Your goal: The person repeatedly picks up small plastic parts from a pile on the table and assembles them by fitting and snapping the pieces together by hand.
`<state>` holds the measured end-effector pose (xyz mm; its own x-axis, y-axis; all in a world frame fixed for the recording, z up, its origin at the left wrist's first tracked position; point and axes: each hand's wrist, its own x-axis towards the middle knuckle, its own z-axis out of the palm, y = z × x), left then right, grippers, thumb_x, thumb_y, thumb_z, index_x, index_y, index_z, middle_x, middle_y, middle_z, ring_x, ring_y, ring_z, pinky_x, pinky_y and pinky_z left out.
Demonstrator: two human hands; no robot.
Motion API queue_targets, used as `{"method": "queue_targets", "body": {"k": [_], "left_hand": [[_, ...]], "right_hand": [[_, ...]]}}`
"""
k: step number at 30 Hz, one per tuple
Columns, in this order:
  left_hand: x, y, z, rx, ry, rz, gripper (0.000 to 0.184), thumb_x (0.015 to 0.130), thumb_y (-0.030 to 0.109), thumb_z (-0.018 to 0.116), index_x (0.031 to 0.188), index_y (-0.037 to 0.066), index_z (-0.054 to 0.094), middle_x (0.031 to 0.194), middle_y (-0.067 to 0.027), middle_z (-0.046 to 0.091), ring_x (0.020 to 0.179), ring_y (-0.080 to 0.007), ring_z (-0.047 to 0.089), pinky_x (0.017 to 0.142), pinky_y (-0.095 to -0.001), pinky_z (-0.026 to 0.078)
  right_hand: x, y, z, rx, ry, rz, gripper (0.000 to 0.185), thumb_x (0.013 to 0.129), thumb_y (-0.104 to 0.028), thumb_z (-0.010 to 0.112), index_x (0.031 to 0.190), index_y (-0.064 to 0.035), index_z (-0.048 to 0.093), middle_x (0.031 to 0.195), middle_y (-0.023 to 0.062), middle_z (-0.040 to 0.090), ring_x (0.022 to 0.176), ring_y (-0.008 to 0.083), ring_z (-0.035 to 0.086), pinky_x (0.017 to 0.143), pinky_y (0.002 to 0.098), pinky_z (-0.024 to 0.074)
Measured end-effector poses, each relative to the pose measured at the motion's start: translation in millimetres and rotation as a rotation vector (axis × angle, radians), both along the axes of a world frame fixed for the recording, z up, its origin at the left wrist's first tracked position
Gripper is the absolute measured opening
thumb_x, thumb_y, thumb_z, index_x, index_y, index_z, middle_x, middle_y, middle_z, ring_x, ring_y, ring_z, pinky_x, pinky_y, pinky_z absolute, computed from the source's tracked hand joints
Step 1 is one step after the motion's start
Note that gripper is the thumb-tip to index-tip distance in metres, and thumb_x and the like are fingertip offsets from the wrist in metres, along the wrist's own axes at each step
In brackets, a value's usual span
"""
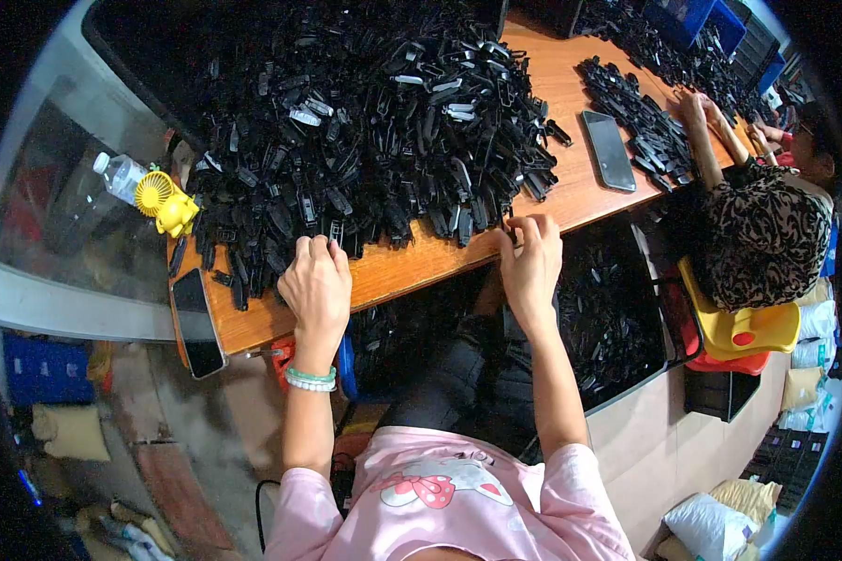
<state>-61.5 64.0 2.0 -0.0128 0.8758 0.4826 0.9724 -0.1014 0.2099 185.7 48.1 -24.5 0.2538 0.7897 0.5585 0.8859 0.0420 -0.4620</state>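
Note:
A large heap of small black plastic clip-like pieces (374,140) covers much of the wooden table (421,264). My left hand (316,282) is at the heap's front edge, its fingers curled down against the nearest pieces. What its fingertips hold, if anything, is hidden. Farther right, my right hand (533,266) is over the table's front edge with thumb and fingers bent together. A small dark bit shows by its fingertips, too little to name.
One phone (196,323) overhangs the left table edge; another phone (608,151) lies right of the heap. A yellow fan (166,201) and a water bottle (120,178) stand at left. A co-worker (767,224) handles pieces at right. A bin of black pieces (608,309) sits below the table.

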Motion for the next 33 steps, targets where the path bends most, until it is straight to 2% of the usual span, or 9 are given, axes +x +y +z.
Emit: {"method": "queue_targets", "body": {"k": [5, 7, 9, 11, 15, 20, 24, 27, 33], "left_hand": [[-1.5, -5.1, -7.0, 0.157, -0.119, -0.042, 0.012, 0.085, 0.012, 0.059, 0.089, 0.001, 0.06, 0.075, -0.0104, 0.057, 0.059, -0.0257, 0.057, 0.052, -0.0359, 0.043], [-0.6, -13.4, -13.5, 0.279, -0.209, -0.102, 0.011, 0.087, 0.01, 0.056, 0.091, 0.0, 0.06, 0.072, -0.0091, 0.057, 0.054, -0.0211, 0.056, 0.048, -0.0323, 0.042], [8.9, -32.3, -20.6, -0.143, -1.08, -0.179, 0.013, 0.092, 0.007, 0.049, 0.096, -0.001, 0.058, 0.073, -0.0082, 0.061, 0.046, -0.0102, 0.048, 0.041, -0.0226, 0.036], [16.4, -44.4, -13.4, -0.463, -1.478, -0.33, 0.017, 0.094, 0.007, 0.045, 0.106, -0.002, 0.054, 0.084, -0.0157, 0.066, 0.041, -0.0063, 0.045, 0.036, -0.0164, 0.032], [27.7, -52.2, -19.4, -0.677, -1.764, -0.513, 0.027, 0.088, 0.003, 0.045, 0.114, -0.007, 0.049, 0.095, -0.0226, 0.062, 0.058, -0.0171, 0.061, 0.047, -0.0252, 0.053], [30.1, -63.8, -4.8, -0.737, -1.587, -0.642, 0.032, 0.086, 0.004, 0.055, 0.115, -0.009, 0.049, 0.093, -0.0163, 0.061, 0.066, -0.0202, 0.064, 0.058, -0.0289, 0.056], [26.8, -68.2, 4.6, -0.709, -1.334, -0.605, 0.028, 0.085, 0.006, 0.063, 0.11, -0.006, 0.058, 0.084, -0.0072, 0.06, 0.061, -0.012, 0.059, 0.053, -0.0228, 0.049], [26.4, -68.6, 10.7, -0.574, -1.146, -0.595, 0.024, 0.083, 0.007, 0.065, 0.103, -0.006, 0.062, 0.077, -0.0052, 0.058, 0.055, -0.0076, 0.053, 0.047, -0.0217, 0.04], [16.0, -63.3, 23.5, -0.405, -0.732, -0.742, 0.024, 0.076, 0.004, 0.07, 0.093, -0.01, 0.061, 0.073, -0.0149, 0.059, 0.057, -0.0218, 0.058, 0.051, -0.03, 0.044]], "right_hand": [[10.2, 4.6, -11.2, 0.037, -0.037, -0.03, 0.015, 0.08, -0.012, 0.065, 0.087, -0.0019, 0.056, 0.086, 0.0117, 0.054, 0.082, 0.0304, 0.052, 0.071, 0.0389, 0.0419], [8.3, -1.4, -11.0, 0.134, 0.253, 0.055, 0.009, 0.081, -0.006, 0.063, 0.084, -0.0026, 0.056, 0.083, 0.0125, 0.055, 0.076, 0.0305, 0.051, 0.069, 0.0371, 0.0428], [-1.0, -13.8, -12.9, 0.1, 0.297, 0.056, 0.007, 0.085, -0.003, 0.058, 0.092, -0.0022, 0.055, 0.081, 0.0091, 0.056, 0.07, 0.0232, 0.052, 0.067, 0.0319, 0.044], [-17.8, -26.3, -6.4, 0.038, 0.987, 0.201, 0.014, 0.09, -0.005, 0.054, 0.104, -0.0022, 0.053, 0.081, 0.005, 0.056, 0.07, 0.0139, 0.052, 0.064, 0.0251, 0.0447], [-31.6, -48.8, 1.5, -0.302, 1.567, 0.566, 0.034, 0.097, -0.017, 0.044, 0.127, -0.0027, 0.045, 0.094, 0.008, 0.056, 0.067, 0.01, 0.051, 0.052, 0.0201, 0.0426], [-49.1, -69.3, 17.6, -0.348, 1.668, 0.75, 0.039, 0.094, -0.014, 0.049, 0.131, -0.0017, 0.043, 0.101, 0.0062, 0.053, 0.073, 0.0085, 0.051, 0.057, 0.0199, 0.0405], [-50.1, -72.5, 23.8, -0.327, 1.335, 0.799, 0.033, 0.09, -0.008, 0.055, 0.122, 0.0007, 0.051, 0.104, 0.0056, 0.053, 0.074, 0.0096, 0.05, 0.061, 0.0205, 0.041], [-47.7, -70.8, 32.4, -0.246, 0.707, 0.779, 0.031, 0.084, 0.0, 0.059, 0.115, 0.0022, 0.056, 0.089, 0.0113, 0.054, 0.074, 0.0218, 0.055, 0.07, 0.0276, 0.0452], [-46.2, -76.2, 28.5, -0.188, 0.387, 0.862, 0.045, 0.077, 0.007, 0.056, 0.121, 0.0044, 0.045, 0.085, 0.0167, 0.051, 0.076, 0.0345, 0.055, 0.068, 0.0408, 0.0463]]}}
